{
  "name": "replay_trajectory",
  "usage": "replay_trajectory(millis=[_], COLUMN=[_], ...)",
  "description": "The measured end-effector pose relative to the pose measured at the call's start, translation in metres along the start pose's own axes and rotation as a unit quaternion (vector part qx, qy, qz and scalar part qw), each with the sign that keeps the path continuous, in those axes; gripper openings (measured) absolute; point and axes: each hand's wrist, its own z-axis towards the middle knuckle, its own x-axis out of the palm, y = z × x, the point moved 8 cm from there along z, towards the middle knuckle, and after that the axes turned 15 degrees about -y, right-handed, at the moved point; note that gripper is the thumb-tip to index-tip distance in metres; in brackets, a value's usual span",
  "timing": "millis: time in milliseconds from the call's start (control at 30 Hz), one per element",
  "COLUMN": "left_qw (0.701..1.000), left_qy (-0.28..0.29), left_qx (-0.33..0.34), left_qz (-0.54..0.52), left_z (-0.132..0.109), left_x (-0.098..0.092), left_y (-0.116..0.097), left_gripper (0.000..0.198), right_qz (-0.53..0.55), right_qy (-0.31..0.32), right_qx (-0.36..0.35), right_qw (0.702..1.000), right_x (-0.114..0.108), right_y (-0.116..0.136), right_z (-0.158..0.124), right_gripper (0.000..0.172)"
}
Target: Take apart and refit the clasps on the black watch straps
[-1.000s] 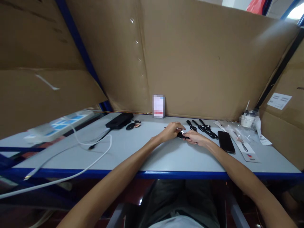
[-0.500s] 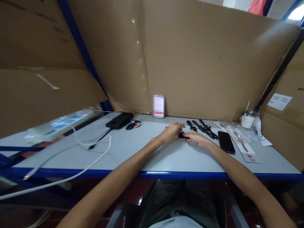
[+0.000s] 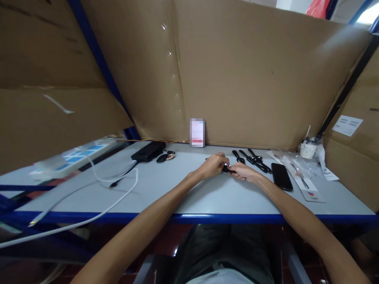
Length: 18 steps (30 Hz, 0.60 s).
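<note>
Above the middle of the grey table, my left hand (image 3: pixel 213 165) and my right hand (image 3: pixel 243 172) meet at a small black tool (image 3: pixel 226 169) with a shiny metal part. My right hand is closed round its handle, and the fingers of my left hand pinch its other end, partly hiding it. Just behind my right hand lie several similar black-handled tools (image 3: pixel 255 159) side by side. A black phone (image 3: pixel 282 176) rests flat to the right of them.
A lit phone (image 3: pixel 197 133) leans on the cardboard wall. Left are a black box (image 3: pixel 148 151), round black items (image 3: pixel 162 158), a white cable (image 3: pixel 118 201) and a power strip (image 3: pixel 74 159). Right lie clear plastic packaging (image 3: pixel 308 165), a card (image 3: pixel 314 195) and a white cup (image 3: pixel 308 150).
The whole view has shifted very slightly. Both hands keep nearly the same pose on the black tool.
</note>
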Motion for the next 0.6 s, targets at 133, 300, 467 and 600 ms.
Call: replay_trajectory(millis=[133, 300, 467, 600], left_qw=[0.999, 0.993, 0.999, 0.998], left_qy=[-0.039, -0.052, -0.009, -0.067], left_qx=[-0.006, -0.048, 0.015, -0.018], left_qz=[-0.004, 0.098, 0.028, 0.014], left_z=[0.002, 0.001, 0.000, 0.003], left_x=[-0.008, -0.014, -0.001, -0.012], left_y=[0.001, 0.004, -0.005, 0.000], left_gripper=[0.031, 0.014, 0.029, 0.030], right_qz=[-0.012, 0.008, 0.003, -0.003], right_qy=[0.001, -0.003, 0.006, 0.010], right_qx=[0.007, -0.006, -0.007, -0.010], right_qw=[1.000, 1.000, 1.000, 1.000], right_x=[0.001, 0.000, 0.000, 0.000], right_y=[-0.002, -0.003, -0.005, -0.002], right_z=[0.001, 0.004, 0.007, 0.004], right_gripper=[0.033, 0.031, 0.030, 0.029])
